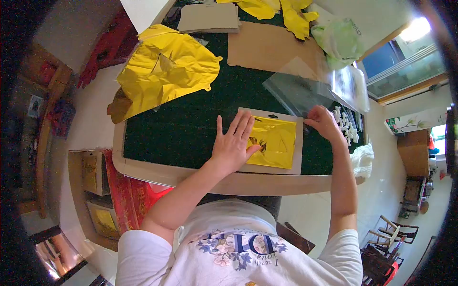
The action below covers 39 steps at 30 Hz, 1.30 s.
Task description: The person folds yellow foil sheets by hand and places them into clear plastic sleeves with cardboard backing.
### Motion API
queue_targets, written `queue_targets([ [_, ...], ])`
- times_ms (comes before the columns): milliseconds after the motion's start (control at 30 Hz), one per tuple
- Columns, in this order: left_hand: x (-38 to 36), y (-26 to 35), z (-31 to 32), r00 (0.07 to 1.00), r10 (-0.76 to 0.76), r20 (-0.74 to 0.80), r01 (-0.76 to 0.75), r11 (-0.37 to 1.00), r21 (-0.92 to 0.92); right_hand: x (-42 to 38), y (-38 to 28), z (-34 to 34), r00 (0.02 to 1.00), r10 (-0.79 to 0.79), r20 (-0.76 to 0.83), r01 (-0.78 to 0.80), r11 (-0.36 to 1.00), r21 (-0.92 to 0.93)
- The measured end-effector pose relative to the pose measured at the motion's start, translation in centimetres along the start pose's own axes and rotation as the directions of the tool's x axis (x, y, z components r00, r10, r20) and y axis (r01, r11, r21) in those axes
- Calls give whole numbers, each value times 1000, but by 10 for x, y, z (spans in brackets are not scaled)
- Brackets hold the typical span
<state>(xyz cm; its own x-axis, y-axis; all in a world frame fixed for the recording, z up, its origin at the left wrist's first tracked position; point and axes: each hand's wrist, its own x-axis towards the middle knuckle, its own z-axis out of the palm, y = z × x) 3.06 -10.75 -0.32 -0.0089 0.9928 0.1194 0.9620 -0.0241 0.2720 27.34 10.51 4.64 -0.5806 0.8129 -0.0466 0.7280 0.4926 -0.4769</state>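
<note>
My L hand [232, 145], spread, on folded yellow foil [282, 143] atop tan rect. card [299, 148]; R hand [325, 124] pinched near card's R edge, can't tell on what.

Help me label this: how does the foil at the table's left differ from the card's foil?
The left foil spreads wide, irregular; the card foil is compact and squarish. The left foil lies on the green tabletop; the card foil on card, partly under the left hand. Both are shiny yellow.

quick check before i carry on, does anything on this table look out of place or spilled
The crumpled yellow foil toward the left looks askew: part of it sticks out past the table's edge. I see nothing spilled.
</note>
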Motion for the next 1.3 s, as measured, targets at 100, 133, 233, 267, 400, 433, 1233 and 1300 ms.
queue_targets([
  [100,0,0,-1,1000,1,4,-1,1000,1,2,3,-1,1000,11,13,-11,1000,-11],
  [133,0,0,-1,1000,1,4,-1,1000,1,3,3,-2,1000,15,10,-15,1000,-11],
  [233,0,0,-1,1000,-6,16,6,1000,0,3,-1,-6,998,11,57,-10,1000,-11],
  [267,0,0,0,1000,-4,12,4,1000,0,3,-1,-6,998,18,52,-18,1000,-9],
  [400,0,0,0,1000,-1,13,1,1000,1,0,-7,-3,999,33,3,-33,999,8],
  [433,0,0,-1,1000,-1,17,1,1000,2,-3,-13,-3,999,34,-16,-34,999,14],
  [1233,-1,-3,7,999,22,-35,-22,1000,2,-39,-41,18,970,-199,-138,176,971,-161],
  [1300,-1,-3,6,1000,19,-16,-19,1000,9,-41,-48,19,965,-228,-130,211,969,-129],
])
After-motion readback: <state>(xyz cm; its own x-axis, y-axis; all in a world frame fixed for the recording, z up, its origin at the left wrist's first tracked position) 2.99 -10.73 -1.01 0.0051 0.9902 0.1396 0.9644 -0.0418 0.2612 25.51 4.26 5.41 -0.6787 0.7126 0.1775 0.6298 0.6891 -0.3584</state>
